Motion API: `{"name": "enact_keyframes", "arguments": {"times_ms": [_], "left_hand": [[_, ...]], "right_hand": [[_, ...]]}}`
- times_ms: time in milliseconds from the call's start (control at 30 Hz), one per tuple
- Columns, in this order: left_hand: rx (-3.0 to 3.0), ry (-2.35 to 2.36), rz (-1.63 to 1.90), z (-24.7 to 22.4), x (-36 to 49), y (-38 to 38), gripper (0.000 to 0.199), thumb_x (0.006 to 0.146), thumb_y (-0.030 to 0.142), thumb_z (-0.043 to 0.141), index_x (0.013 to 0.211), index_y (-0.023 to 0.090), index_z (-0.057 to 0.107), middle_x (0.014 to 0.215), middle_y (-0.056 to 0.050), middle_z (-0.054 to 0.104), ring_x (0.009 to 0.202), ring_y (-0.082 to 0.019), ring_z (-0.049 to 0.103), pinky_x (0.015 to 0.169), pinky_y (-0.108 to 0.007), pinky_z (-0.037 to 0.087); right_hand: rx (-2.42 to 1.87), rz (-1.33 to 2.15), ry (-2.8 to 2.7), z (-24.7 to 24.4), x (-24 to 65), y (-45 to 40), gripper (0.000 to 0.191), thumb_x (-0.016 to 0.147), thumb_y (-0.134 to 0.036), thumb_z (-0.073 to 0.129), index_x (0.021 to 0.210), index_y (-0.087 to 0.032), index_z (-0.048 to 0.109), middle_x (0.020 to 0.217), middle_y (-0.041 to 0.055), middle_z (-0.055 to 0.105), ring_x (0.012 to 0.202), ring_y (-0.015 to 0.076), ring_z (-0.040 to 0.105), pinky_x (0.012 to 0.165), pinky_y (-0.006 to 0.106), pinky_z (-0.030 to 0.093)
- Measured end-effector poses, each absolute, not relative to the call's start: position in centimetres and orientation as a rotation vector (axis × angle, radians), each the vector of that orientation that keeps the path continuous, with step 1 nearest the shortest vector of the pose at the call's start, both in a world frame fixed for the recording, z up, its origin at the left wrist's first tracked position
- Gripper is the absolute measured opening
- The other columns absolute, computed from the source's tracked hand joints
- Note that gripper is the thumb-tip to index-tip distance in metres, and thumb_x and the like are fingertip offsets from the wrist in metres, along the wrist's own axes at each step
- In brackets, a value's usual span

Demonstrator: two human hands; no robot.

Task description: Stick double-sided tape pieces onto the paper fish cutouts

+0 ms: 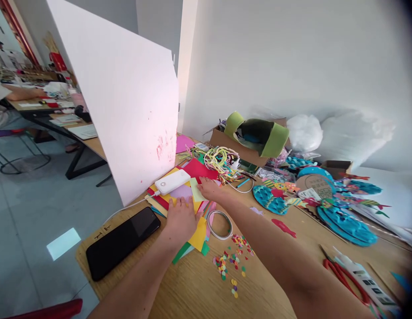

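My left hand [182, 219] lies on a pile of coloured paper, its fingers stretched out over a yellow sheet [198, 235] and below a lilac piece [181, 192]. Just beyond it, my right hand [209, 189] has its thumb and fingers at the edge of a small pale green paper [194, 189], which it appears to pinch. Red paper [196, 169] lies behind that hand. On top of the pile rests a white power bank [172, 181] with a cable plugged in. A roll of tape [219, 224] lies beside the pile.
A black phone [122, 243] lies near the table's left edge. Paper confetti [226, 261] is scattered in front. Red-handled scissors [345, 279], a glue bottle [368, 283] and blue decorated discs [347, 224] are at right. A white board [126, 88] stands upright at left.
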State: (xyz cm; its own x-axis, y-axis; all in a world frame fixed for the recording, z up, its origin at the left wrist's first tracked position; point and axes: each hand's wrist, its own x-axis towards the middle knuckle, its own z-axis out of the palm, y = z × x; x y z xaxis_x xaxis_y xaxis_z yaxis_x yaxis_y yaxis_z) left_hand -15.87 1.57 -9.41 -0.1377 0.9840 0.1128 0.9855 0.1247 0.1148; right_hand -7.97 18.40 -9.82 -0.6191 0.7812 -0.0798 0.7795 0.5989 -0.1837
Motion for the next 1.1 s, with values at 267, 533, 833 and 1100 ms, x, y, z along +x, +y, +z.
{"name": "enact_keyframes", "arguments": {"times_ms": [267, 533, 833, 1100], "left_hand": [[-2.075, -2.353, -0.176, -8.4, -15.9, 1.5, 0.061, 0.095, 0.045, 0.037, 0.138, 0.002, 0.045, 0.127, -0.029, 0.058, 0.122, -0.037, 0.053, 0.105, -0.055, 0.029], [-2.05, -2.299, -0.112, -8.1, -15.8, 1.5, 0.06, 0.095, 0.046, 0.036, 0.135, 0.004, 0.05, 0.115, -0.028, 0.065, 0.112, -0.038, 0.059, 0.1, -0.054, 0.032], [-2.049, -2.277, -0.038, -8.3, -15.5, 1.5, 0.058, 0.096, 0.044, 0.035, 0.137, 0.005, 0.049, 0.122, -0.031, 0.061, 0.118, -0.039, 0.056, 0.101, -0.055, 0.033], [-2.007, -2.237, -0.037, -9.0, -15.6, 1.7, 0.057, 0.095, 0.044, 0.036, 0.135, 0.006, 0.053, 0.119, -0.03, 0.063, 0.113, -0.039, 0.06, 0.099, -0.055, 0.036]], "right_hand": [[-1.387, 0.3, -2.838, -10.4, -7.9, 18.0, 0.055, 0.097, -0.031, 0.035, 0.144, -0.004, 0.035, 0.153, 0.0198, 0.032, 0.142, 0.028, 0.028, 0.115, 0.043, 0.021], [-1.308, 0.251, -2.825, -10.6, -7.3, 18.0, 0.051, 0.096, -0.032, 0.038, 0.142, -0.011, 0.04, 0.149, 0.0162, 0.04, 0.138, 0.0253, 0.034, 0.113, 0.041, 0.024], [-1.518, -0.083, -2.564, -4.9, -4.7, 23.2, 0.038, 0.095, -0.02, 0.035, 0.117, -0.013, 0.064, 0.121, 0.0173, 0.064, 0.119, 0.0292, 0.05, 0.098, 0.039, 0.035], [-1.578, -0.141, -2.704, -4.9, -3.6, 25.0, 0.028, 0.084, -0.021, 0.054, 0.104, -0.012, 0.072, 0.106, 0.0235, 0.069, 0.117, 0.0395, 0.052, 0.095, 0.053, 0.032]]}}
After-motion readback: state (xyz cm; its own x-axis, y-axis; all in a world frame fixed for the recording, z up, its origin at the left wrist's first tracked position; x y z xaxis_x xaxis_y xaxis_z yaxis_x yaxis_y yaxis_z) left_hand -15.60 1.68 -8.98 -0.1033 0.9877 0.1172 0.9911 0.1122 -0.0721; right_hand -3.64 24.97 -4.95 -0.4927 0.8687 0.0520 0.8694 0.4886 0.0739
